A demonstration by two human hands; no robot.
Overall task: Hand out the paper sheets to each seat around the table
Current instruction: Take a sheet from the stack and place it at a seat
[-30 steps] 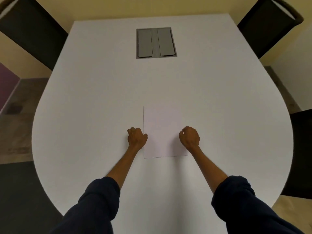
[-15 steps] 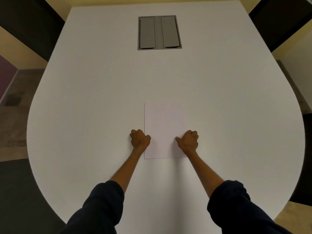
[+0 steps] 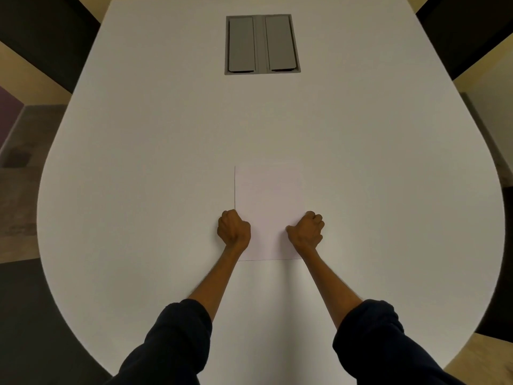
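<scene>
A white stack of paper sheets (image 3: 268,195) lies flat on the white table (image 3: 138,190), straight ahead of me. My left hand (image 3: 233,230) is at the stack's left edge with curled fingers and its thumb over the paper, pinching that edge. My right hand (image 3: 305,232) does the same at the right edge, thumb lying on the sheet. How many sheets are in the stack cannot be seen.
A grey two-flap cable box (image 3: 262,45) is set into the table's far middle. Dark chairs stand at the far left (image 3: 41,37), the far right (image 3: 472,29) and along the right side (image 3: 502,273).
My right hand dropped from above the paper's right edge onto it, thumb now on the sheet. My view moved forward over the table. The paper has not moved.
</scene>
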